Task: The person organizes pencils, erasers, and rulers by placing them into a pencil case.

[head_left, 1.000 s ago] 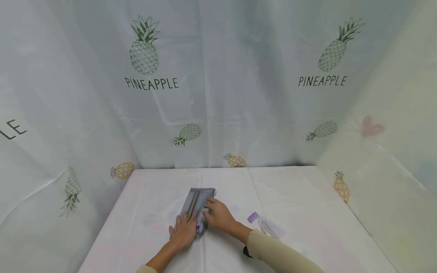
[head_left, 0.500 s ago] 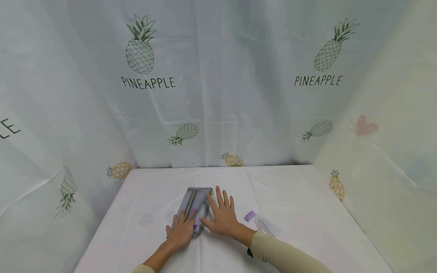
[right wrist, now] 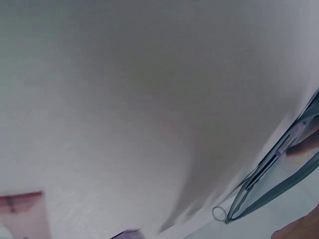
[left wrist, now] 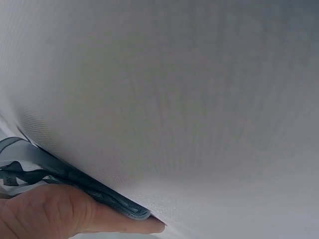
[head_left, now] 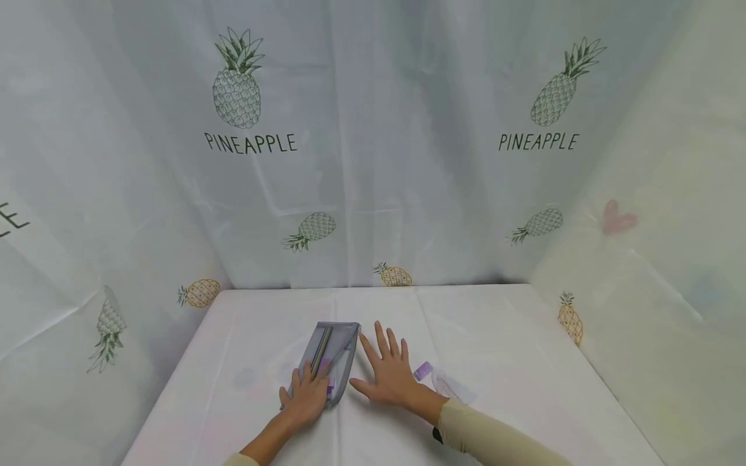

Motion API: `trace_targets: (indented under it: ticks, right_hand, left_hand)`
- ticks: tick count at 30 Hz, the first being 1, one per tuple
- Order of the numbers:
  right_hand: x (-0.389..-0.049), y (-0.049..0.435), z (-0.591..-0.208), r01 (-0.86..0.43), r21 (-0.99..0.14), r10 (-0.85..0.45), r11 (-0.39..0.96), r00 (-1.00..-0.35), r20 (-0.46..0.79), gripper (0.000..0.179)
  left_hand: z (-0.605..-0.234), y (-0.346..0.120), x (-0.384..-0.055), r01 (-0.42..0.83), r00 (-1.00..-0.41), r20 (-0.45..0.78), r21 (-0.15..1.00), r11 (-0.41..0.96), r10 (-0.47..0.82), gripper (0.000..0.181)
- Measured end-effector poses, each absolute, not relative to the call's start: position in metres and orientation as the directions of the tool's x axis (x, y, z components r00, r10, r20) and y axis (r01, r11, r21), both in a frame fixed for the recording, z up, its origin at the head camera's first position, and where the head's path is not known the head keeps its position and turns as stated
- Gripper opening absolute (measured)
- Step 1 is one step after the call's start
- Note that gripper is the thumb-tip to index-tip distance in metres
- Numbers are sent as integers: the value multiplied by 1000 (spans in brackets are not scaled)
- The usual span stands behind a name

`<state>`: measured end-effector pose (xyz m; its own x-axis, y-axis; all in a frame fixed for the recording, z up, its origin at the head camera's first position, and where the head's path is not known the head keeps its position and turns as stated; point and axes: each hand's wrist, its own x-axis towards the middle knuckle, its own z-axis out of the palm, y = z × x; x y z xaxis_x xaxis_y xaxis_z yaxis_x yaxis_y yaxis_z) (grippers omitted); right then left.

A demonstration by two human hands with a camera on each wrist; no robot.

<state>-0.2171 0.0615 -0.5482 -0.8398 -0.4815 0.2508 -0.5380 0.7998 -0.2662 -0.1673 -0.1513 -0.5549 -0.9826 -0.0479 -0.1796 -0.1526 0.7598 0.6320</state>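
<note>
A grey see-through zip pencil case (head_left: 340,340) lies on the white-covered table, with striped pencils (head_left: 321,349) and something purple visible inside. My left hand (head_left: 307,392) rests on its near part with the fingers spread, covering that corner. In the left wrist view, the thumb (left wrist: 55,211) lies along the edge of the case (left wrist: 84,181). Just right of the case, my right hand (head_left: 389,374) is spread and holds nothing. The right wrist view shows the zip's ring pull (right wrist: 219,213) at the case's far corner.
Right of my right hand lies a small purple block (head_left: 423,371), perhaps an eraser. Beside it is a clear flat piece (head_left: 454,387), like a protractor or set square, partly behind the forearm. Pineapple-print curtains (head_left: 373,162) enclose the table's back and sides.
My right hand has drawn away from the case's right edge and spread its fingers, moving right. The case's right side now lies flatter. My left hand stays on the case.
</note>
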Motion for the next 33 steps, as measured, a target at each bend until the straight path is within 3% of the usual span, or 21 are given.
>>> trace_targets:
  ticks: [10,23,33]
  right_hand:
    - [-221,87,-550,-543,-305,-481,782,-838,258,87]
    - [-241,134,-545,-424,-369,-383,827,-906,182,93]
    - [-245,166,-545,-475,-415,-448,776,-878,167,99]
  left_hand:
    - [-553,-150,-165,-143,-985,-169,633,761,-45,52]
    - [-552,-152,-168,-130,-987,-153,630,765,-41,52]
    - [-552,-150,-167,-137,-986,-163,635,760,-41,52]
